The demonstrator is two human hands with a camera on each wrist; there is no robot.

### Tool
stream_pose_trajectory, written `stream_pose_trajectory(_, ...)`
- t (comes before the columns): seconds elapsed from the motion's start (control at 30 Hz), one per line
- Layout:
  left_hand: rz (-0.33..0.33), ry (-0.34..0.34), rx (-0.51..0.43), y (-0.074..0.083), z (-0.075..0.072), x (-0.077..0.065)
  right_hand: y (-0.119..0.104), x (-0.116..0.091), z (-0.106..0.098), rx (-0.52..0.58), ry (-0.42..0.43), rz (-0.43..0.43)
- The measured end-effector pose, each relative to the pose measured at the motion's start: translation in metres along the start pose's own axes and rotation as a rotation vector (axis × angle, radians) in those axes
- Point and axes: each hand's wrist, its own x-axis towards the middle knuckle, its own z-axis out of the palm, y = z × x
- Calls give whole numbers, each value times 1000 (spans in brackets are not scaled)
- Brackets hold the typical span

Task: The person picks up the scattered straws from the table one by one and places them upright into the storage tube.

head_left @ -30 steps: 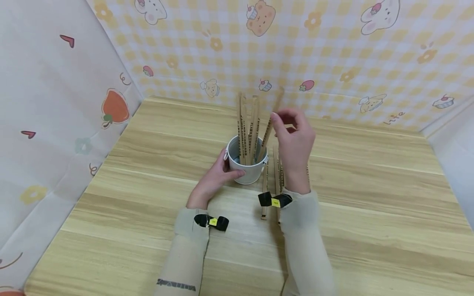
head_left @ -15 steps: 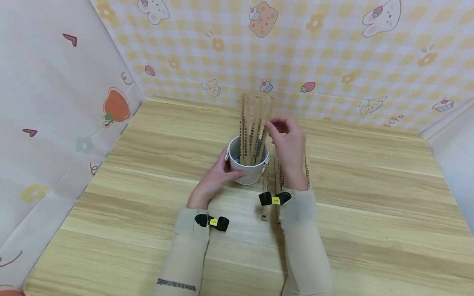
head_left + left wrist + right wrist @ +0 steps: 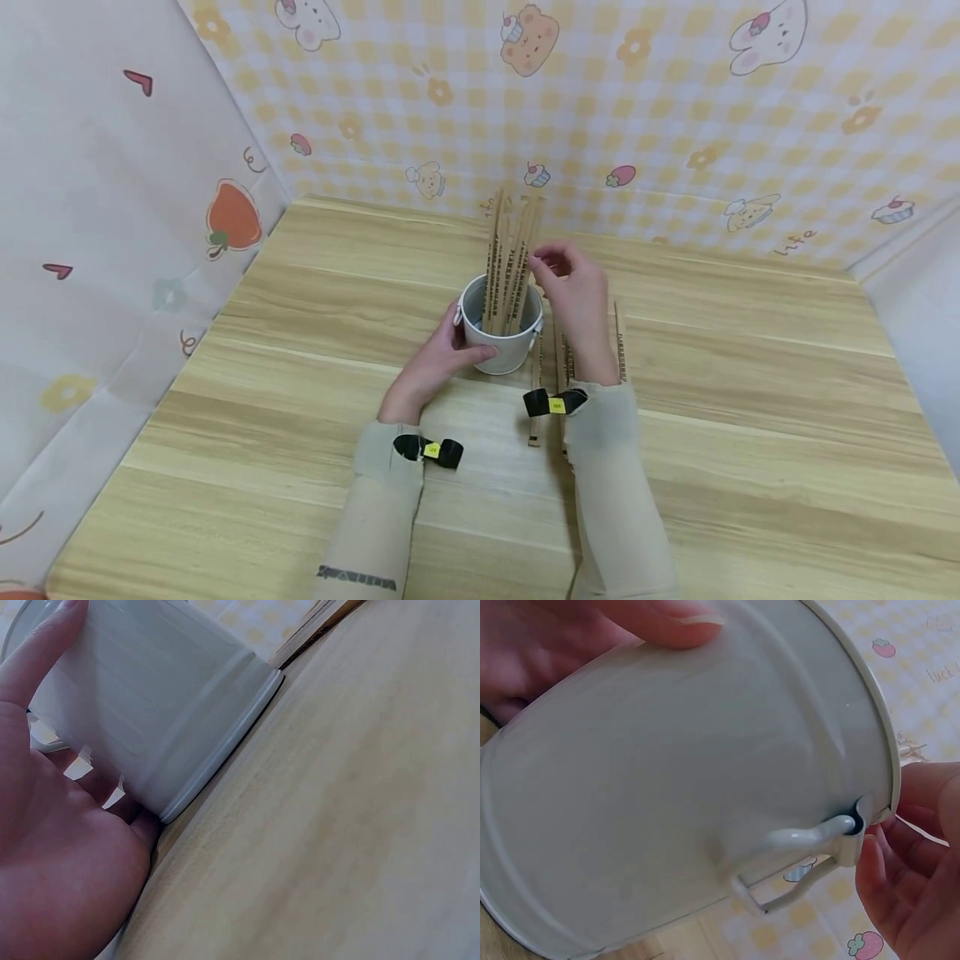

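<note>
A small white metal bucket [image 3: 501, 354] stands upright on the table, with several paper-wrapped straws [image 3: 504, 283] leaning inside. My left hand [image 3: 435, 362] holds the bucket from its left side, the thumb lying across the front wall. In the left wrist view that hand [image 3: 64, 847] curves around the bucket's wall [image 3: 142, 697] near its base. At the right side of the rim, my right hand [image 3: 577, 292] pinches the rightmost straw between thumb and forefinger. The bucket's rim partly hides the right fingertips in the right wrist view, beside the folded-down handle [image 3: 787, 844].
More wrapped straws lie on the wooden table [image 3: 750, 400], partly under the right forearm; one straw [image 3: 621, 342] lies just right of it. Behind the table rises a yellow checked backdrop [image 3: 660, 108], and a white printed sheet [image 3: 150, 167] borders the left.
My right hand has moved left and slightly down, bringing its straw from a slant into the bunch in the bucket. The left hand has kept its hold on the bucket.
</note>
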Motion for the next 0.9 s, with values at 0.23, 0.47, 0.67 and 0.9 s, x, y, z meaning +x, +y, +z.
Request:
stream_pose_trajectory(0.23,-3,-6,13,0,2,0,0,-6,-7,-4,-35,26)
stream_pose_trajectory(0.47,12,-2,-9,-9,-2,4,9,-13,-20,14,0,81)
stream_pose_trajectory(0.67,14,8,7,-24,-6,9,22,-18,-30,24,34,147)
stream_pose_trajectory(0.9,34,16,23,-27,-6,11,34,-19,-40,80,91,199)
